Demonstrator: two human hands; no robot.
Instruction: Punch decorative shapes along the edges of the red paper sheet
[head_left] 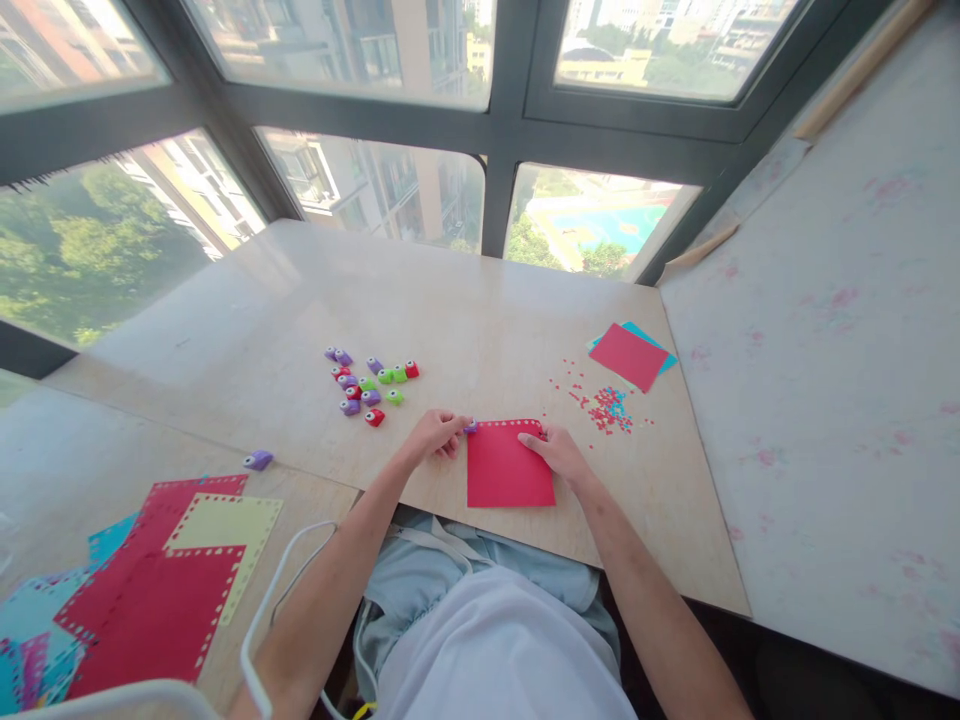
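A red paper square [508, 470] lies at the near edge of the beige table [450, 310], its far edge lined with small punched holes. My left hand [437, 435] grips a small purple hole punch [470, 427] at the sheet's far left corner. My right hand [556, 452] pinches the sheet's far right corner and holds it down.
Several small purple, green and red punches [367, 382] sit left of centre, with a single purple punch [258, 460] further left. Red and blue confetti [607, 408] lies right, by red and blue sheets [631, 355]. Punched coloured sheets [161, 580] lie on the lower left surface.
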